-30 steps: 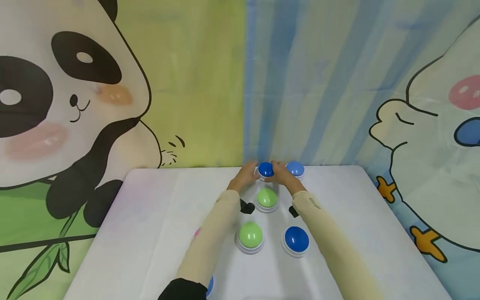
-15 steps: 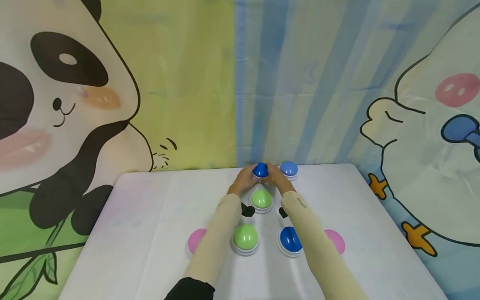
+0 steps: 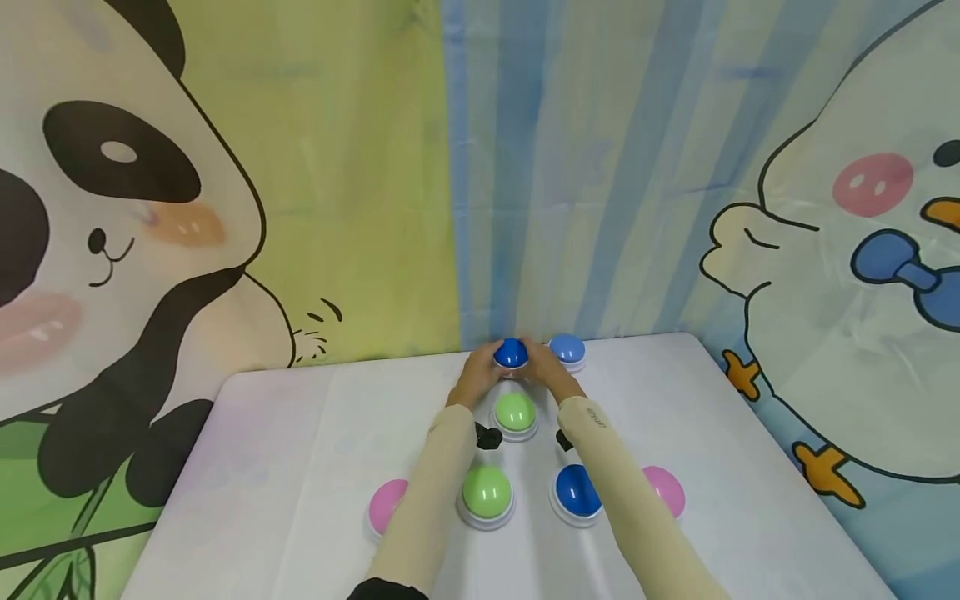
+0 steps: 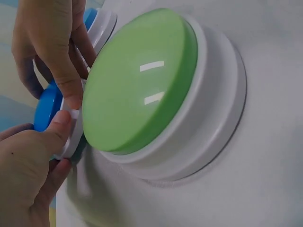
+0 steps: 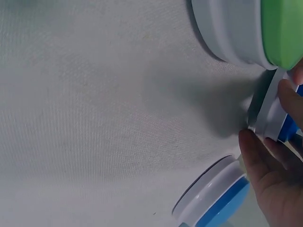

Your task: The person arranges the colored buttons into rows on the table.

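Observation:
At the far edge of the table, both hands grip a dark blue dome-topped push button (image 3: 512, 353) with a white round base. My left hand (image 3: 477, 373) holds its left side, thumb on the white base in the left wrist view. From the right, my right hand (image 3: 547, 367) has its fingers around the base. In the right wrist view the base (image 5: 272, 111) is tilted, with a shadow on the tabletop beside it. Just in front of the hands sits a green push button (image 3: 515, 412), large in the left wrist view. A light blue push button (image 3: 567, 352) stands right of the hands.
Nearer on the white table (image 3: 285, 467) stand another green button (image 3: 486, 492) and another dark blue one (image 3: 577, 490). Pink buttons lie outside the forearms, left (image 3: 386, 506) and right (image 3: 665, 489), partly covered by sleeves. A cartoon-printed curtain (image 3: 360, 208) hangs behind the table.
The head view has shifted, bringing the right pink button into sight. The right hand's fingers have moved from the front of the dark blue button to its right side; both hands still hold it.

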Demonstrator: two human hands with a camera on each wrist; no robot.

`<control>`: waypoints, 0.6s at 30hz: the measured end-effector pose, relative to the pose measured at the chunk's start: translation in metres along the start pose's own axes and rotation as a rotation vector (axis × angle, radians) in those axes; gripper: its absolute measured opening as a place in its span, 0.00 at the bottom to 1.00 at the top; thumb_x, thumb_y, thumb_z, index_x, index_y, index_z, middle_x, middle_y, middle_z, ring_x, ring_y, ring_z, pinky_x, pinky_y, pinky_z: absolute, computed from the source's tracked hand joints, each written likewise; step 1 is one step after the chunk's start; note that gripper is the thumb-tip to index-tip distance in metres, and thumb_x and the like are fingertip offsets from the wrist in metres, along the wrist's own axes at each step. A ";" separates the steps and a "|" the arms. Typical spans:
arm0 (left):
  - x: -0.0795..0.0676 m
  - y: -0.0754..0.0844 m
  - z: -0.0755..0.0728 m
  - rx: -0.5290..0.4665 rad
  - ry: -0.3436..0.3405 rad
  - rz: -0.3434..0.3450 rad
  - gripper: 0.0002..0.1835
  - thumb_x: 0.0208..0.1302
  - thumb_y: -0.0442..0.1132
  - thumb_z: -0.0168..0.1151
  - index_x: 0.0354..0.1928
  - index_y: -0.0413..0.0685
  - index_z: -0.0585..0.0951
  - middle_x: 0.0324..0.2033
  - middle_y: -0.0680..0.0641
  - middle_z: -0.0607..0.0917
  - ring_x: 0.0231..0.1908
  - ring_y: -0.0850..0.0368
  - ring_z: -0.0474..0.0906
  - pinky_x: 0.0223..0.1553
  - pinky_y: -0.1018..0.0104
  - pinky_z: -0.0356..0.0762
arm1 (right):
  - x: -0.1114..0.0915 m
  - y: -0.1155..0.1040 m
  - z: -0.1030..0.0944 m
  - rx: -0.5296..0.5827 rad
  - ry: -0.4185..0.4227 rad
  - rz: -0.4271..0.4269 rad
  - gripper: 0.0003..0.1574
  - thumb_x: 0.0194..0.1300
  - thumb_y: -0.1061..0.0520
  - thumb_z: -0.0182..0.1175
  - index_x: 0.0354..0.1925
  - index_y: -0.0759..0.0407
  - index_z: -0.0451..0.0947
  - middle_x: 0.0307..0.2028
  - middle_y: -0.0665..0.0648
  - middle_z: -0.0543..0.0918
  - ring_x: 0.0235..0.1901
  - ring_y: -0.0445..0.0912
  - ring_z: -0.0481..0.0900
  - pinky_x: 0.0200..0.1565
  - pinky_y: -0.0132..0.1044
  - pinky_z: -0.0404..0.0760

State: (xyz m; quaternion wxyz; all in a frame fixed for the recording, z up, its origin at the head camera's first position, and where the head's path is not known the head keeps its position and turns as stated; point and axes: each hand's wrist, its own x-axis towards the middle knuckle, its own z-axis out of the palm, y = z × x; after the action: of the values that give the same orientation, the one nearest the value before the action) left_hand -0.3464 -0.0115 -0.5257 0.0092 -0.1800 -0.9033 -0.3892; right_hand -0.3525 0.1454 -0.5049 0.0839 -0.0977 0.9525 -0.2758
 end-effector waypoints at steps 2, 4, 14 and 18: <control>0.001 -0.002 -0.003 -0.002 0.003 -0.002 0.31 0.63 0.32 0.63 0.67 0.34 0.67 0.62 0.34 0.74 0.65 0.40 0.70 0.69 0.49 0.65 | 0.001 0.000 -0.002 0.025 -0.010 -0.028 0.44 0.63 0.56 0.65 0.70 0.66 0.57 0.67 0.69 0.67 0.68 0.62 0.65 0.70 0.55 0.63; 0.002 -0.005 -0.007 -0.002 -0.004 -0.009 0.31 0.64 0.34 0.63 0.68 0.36 0.67 0.63 0.36 0.74 0.66 0.42 0.69 0.69 0.51 0.65 | 0.001 0.000 -0.004 0.045 -0.031 -0.054 0.44 0.64 0.56 0.64 0.71 0.66 0.56 0.69 0.68 0.65 0.69 0.62 0.63 0.71 0.55 0.62; -0.010 -0.013 -0.036 -0.073 -0.046 0.084 0.32 0.59 0.40 0.69 0.65 0.41 0.71 0.60 0.38 0.77 0.58 0.46 0.76 0.60 0.54 0.76 | -0.014 -0.005 -0.018 -0.014 0.019 -0.276 0.44 0.59 0.50 0.69 0.65 0.70 0.63 0.62 0.69 0.73 0.61 0.61 0.74 0.61 0.52 0.76; -0.012 -0.007 -0.051 -0.049 -0.093 0.161 0.33 0.57 0.40 0.70 0.64 0.40 0.72 0.56 0.38 0.79 0.53 0.46 0.79 0.55 0.55 0.79 | -0.024 -0.012 -0.028 0.016 -0.020 -0.262 0.45 0.58 0.47 0.70 0.65 0.67 0.64 0.61 0.66 0.75 0.56 0.57 0.77 0.52 0.46 0.83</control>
State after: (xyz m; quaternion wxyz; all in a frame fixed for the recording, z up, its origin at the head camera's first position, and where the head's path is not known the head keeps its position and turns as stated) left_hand -0.3433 -0.0560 -0.4966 -0.0060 -0.2700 -0.8756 -0.4005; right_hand -0.3340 0.1552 -0.4732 0.0574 -0.2234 0.9285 -0.2912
